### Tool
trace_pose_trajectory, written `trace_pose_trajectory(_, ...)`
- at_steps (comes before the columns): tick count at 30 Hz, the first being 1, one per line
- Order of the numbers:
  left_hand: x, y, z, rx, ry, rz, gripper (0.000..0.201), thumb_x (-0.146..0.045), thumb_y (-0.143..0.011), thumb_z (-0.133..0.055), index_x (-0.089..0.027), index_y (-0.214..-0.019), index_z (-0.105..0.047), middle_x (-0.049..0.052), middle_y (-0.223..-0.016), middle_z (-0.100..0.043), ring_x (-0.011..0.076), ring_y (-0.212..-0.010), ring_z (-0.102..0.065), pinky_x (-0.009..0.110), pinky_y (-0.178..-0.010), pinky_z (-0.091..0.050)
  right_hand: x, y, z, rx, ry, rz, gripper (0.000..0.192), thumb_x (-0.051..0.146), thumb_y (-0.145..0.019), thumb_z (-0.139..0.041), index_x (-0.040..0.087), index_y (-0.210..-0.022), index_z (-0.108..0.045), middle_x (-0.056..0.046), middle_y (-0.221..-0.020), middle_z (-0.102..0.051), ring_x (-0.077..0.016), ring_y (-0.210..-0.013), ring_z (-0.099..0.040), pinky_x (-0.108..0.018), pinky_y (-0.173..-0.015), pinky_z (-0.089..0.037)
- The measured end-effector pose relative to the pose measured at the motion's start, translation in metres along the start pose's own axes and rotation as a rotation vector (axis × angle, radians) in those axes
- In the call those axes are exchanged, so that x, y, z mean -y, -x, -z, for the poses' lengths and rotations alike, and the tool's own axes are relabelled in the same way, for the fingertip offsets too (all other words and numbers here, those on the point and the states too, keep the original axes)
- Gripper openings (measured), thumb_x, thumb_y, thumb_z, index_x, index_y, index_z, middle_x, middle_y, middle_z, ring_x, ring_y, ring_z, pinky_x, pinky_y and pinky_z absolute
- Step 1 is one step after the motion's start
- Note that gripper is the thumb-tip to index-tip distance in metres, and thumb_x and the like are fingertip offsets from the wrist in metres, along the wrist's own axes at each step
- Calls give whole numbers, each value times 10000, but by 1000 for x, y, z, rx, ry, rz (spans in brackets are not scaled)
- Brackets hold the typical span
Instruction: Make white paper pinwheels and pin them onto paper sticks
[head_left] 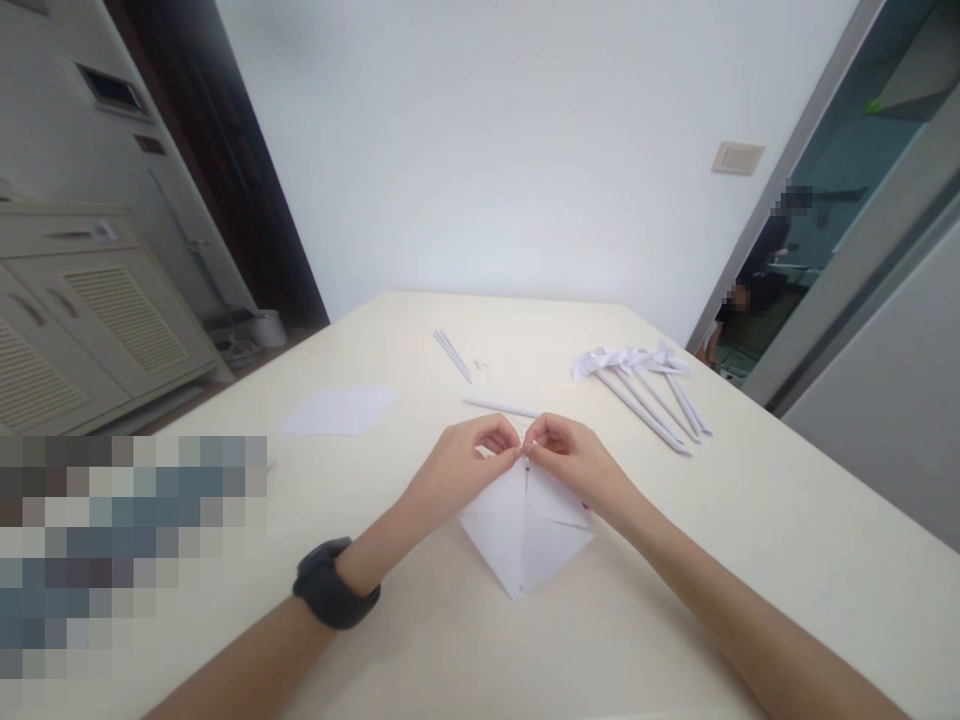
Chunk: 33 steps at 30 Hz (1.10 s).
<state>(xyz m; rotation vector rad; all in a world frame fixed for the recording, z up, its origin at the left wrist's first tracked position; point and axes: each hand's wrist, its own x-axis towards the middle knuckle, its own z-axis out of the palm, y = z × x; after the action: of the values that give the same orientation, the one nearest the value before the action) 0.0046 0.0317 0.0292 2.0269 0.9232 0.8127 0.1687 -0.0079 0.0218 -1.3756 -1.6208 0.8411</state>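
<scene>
A sheet of white folded paper point(517, 540), creased down its middle, lies on the table in front of me with a point toward me. At its far tip my left hand point(484, 445) and my right hand point(562, 450) meet, thumbs and forefingers pinched on the paper. A small dark mark shows on the crease just below the fingertips. Something red peeks out beside the paper under my right hand; its kind is hidden. A black watch point(336, 583) is on my left wrist. Just beyond my hands lies a rolled paper stick point(499, 407).
Flat white paper point(341, 411) lies on the table point(420, 650) at left. Thin paper sticks point(453, 355) and small scraps point(481, 367) are farther back. Paper flowers point(630, 358) on rolled stems lie at right. A white wall point(517, 150) borders the table's far edge. People appear through the right doorway.
</scene>
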Motion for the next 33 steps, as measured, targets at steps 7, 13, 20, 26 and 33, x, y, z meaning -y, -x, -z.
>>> trace_pose_trajectory(7, 1, 4, -5, -66, -232, -107, 126, -206, -764, -472, -204, -740, -596, 8, -803, -646, 150, -754, -592, 250, -655, -490, -1, 1, -7, -78, 252, 67, 78, 233, -767, -476, 199, -757, -545, 4, -712, -611, -131, -642, -533, -231, -555, -354)
trace_pose_trajectory(13, 3, 5, -9, -55, -313, -139, 146, -168, -770, -454, -203, -755, -595, -1, -778, -640, 141, -723, -584, 245, -642, -465, -5, 1, -7, -83, 330, 102, 73, 223, -776, -468, 203, -747, -532, 11, -691, -600, -126, -616, -515, -235, -541, -323)
trace_pose_trajectory(20, 4, 6, -10, -73, -408, -162, 149, -168, -776, -447, -205, -747, -588, 0, -768, -634, 147, -707, -571, 260, -656, -449, -6, 1, -7, -58, 341, 107, 78, 216, -779, -463, 202, -750, -534, 8, -703, -601, -125, -617, -508, -239, -540, -319)
trace_pose_trajectory(26, 6, 6, -11, -72, -455, -177, 135, -168, -786, -462, -201, -745, -586, -4, -752, -624, 145, -700, -560, 265, -664, -437, -6, 1, -9, -66, 343, 80, 70, 212, -764, -464, 201, -728, -523, 12, -679, -593, -128, -604, -511, -243, -541, -320)
trace_pose_trajectory(33, 6, 9, -14, -93, -492, -196, 129, -157, -792, -466, -199, -751, -582, 2, -767, -615, 150, -725, -554, 269, -675, -430, -3, 5, -12, -119, 336, 26, 60, 238, -744, -480, 205, -694, -486, 16, -659, -584, -135, -597, -499, -246, -524, -306)
